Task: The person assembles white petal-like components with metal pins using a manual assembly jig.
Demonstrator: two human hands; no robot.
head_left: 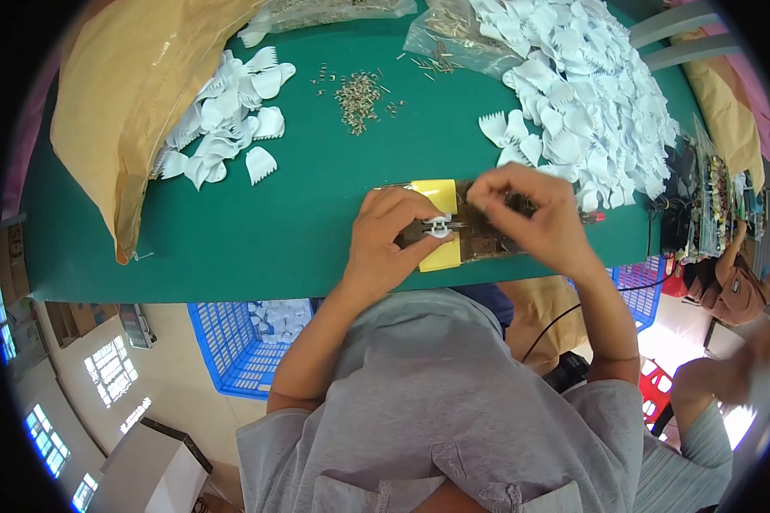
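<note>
In front of me on the green table lies a flat fixture with a yellow-taped plate (437, 190) at its left. My left hand (387, 242) pinches a small white plastic clip (439, 227) between thumb and fingers over the yellow part. Thin metal prongs reach the clip from the right. To the right, my right hand (539, 214) hovers over the dark part of the fixture, slightly blurred, thumb and forefinger pressed together. Whatever sits between those fingertips is too small to make out. Beyond my hands is a pile of small metal springs (359, 98).
White toothed plastic pieces (586, 103) are heaped at the far right, more (222, 120) spill from a brown sack (137, 103) at the left. Bags of metal parts (462, 34) lie at the back. A blue basket (231, 350) stands below the table edge. Another person's arm (701, 427) is at the lower right.
</note>
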